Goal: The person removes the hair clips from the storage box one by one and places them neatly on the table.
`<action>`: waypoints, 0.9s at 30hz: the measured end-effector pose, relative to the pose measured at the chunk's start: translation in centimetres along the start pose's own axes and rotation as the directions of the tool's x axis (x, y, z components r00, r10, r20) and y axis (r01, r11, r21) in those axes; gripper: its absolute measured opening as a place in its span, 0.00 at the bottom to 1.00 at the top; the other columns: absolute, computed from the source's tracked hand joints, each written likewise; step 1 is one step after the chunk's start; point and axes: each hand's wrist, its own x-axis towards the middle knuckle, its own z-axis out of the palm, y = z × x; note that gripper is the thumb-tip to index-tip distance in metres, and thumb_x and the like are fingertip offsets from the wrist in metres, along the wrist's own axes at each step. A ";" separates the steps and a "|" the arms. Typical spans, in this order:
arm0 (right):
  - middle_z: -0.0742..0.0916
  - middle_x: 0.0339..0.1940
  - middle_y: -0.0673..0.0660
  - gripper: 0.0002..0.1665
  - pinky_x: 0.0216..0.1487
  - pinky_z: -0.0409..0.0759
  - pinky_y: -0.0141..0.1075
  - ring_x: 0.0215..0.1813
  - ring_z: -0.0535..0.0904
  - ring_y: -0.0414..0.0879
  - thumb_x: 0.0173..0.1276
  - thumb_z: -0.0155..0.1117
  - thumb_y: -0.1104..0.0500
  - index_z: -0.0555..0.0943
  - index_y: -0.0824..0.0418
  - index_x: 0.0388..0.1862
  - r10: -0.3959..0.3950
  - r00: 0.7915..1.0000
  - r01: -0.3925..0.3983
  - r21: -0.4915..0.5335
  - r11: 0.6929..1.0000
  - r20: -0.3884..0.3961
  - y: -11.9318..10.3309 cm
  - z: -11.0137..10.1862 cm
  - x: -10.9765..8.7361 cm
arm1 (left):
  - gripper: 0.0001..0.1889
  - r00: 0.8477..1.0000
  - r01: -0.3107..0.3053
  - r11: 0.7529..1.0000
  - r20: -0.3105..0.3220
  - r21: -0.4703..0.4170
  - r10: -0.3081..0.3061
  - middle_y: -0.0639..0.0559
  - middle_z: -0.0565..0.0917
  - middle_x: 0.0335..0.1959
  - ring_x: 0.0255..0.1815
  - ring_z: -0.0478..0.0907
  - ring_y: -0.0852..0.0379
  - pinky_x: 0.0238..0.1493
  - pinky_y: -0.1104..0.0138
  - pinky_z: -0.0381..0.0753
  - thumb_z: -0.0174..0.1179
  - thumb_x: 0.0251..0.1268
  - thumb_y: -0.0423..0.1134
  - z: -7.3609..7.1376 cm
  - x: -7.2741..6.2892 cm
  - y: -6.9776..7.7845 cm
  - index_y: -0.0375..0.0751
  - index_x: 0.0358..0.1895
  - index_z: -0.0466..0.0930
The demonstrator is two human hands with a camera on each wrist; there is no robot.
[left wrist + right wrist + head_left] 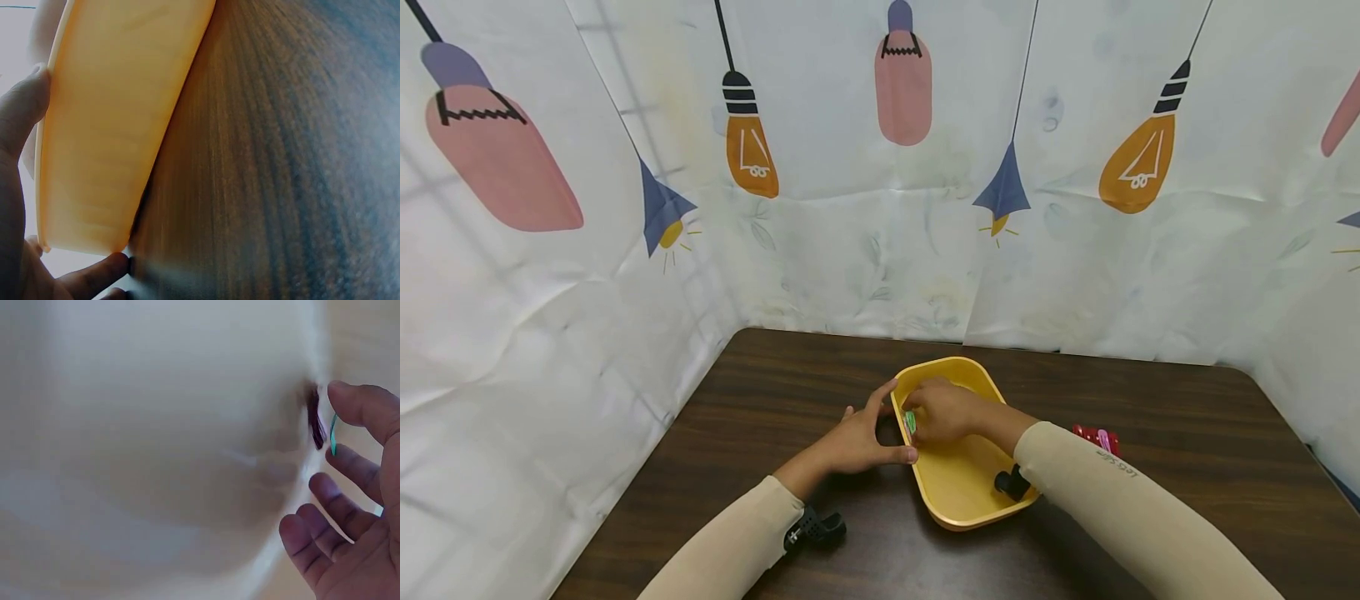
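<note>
The yellow tray (958, 492) sits on the dark bench (797, 367), its far rim set in from the bench's back edge, where a printed sheet (835, 258) rises behind. The left hand (853, 442) is spread wide along the tray's left side, thumb on the rim and fingers reaching toward the far corner — touching the tray rather than wrapped round it. The right hand (947, 412) reaches over the right rim into the tray, with a small green piece (911, 422) pinched between thumb and forefinger, close to the left inner wall; the other fingers are loosely bent. A dark red piece (315, 419) shows just beside it, against that wall. Open tray floor lies toward the near end — some of it under the right wrist's black camera (1013, 483). Beyond the right forearm lies a red item (1086, 432).
</note>
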 end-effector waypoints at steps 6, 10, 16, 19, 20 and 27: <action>0.86 0.55 0.53 0.29 0.61 0.78 0.43 0.56 0.81 0.47 0.62 0.76 0.55 0.83 0.62 0.61 0.046 0.999 -0.047 0.090 0.995 0.011 0.5 -1.4 -0.5 | 0.63 1.000 0.004 1.000 -0.005 -0.005 -0.004 0.46 0.77 0.69 0.70 0.73 0.45 0.74 0.33 0.36 0.67 0.55 0.73 0.0 0.0 0.0 0.58 0.84 0.36; 0.86 0.50 0.52 0.31 0.55 0.80 0.41 0.50 0.81 0.45 0.64 0.76 0.54 0.81 0.61 0.64 0.081 0.996 -0.083 0.115 0.990 0.025 0.8 -2.6 -1.1 | 0.63 1.000 0.007 1.000 -0.002 -0.010 -0.007 0.46 0.77 0.68 0.69 0.73 0.45 0.74 0.33 0.36 0.67 0.55 0.73 0.1 0.1 0.0 0.58 0.84 0.36; 0.86 0.45 0.49 0.32 0.50 0.81 0.40 0.45 0.81 0.43 0.64 0.77 0.53 0.80 0.60 0.65 0.089 0.996 -0.089 0.101 0.991 0.008 1.2 -4.2 -2.2 | 0.63 1.000 0.019 1.000 0.000 -0.011 -0.019 0.47 0.77 0.68 0.70 0.73 0.45 0.75 0.34 0.36 0.68 0.54 0.73 0.1 0.1 0.0 0.59 0.84 0.36; 0.86 0.46 0.49 0.33 0.52 0.80 0.41 0.47 0.81 0.43 0.64 0.77 0.52 0.80 0.60 0.66 0.105 0.994 -0.105 0.112 0.988 0.009 1.4 -4.9 -2.7 | 0.63 1.000 0.027 1.000 0.000 -0.009 -0.027 0.46 0.77 0.68 0.69 0.73 0.45 0.75 0.34 0.36 0.68 0.54 0.73 0.1 0.2 0.1 0.58 0.84 0.36; 0.86 0.46 0.49 0.33 0.53 0.81 0.42 0.47 0.81 0.44 0.64 0.77 0.52 0.80 0.60 0.67 0.108 0.994 -0.108 0.116 0.987 0.009 1.5 -5.1 -2.9 | 0.63 1.000 0.029 1.000 -0.001 -0.008 -0.029 0.46 0.77 0.68 0.69 0.74 0.45 0.75 0.34 0.36 0.68 0.54 0.74 0.1 0.2 0.1 0.58 0.84 0.37; 0.86 0.44 0.48 0.34 0.55 0.81 0.45 0.50 0.81 0.49 0.65 0.77 0.52 0.80 0.62 0.67 0.109 0.994 -0.105 0.146 0.984 -0.024 1.9 -6.2 -4.2 | 0.63 0.999 0.034 0.999 -0.002 -0.001 -0.034 0.46 0.76 0.69 0.68 0.75 0.45 0.74 0.34 0.37 0.67 0.53 0.75 0.1 0.2 0.2 0.58 0.84 0.37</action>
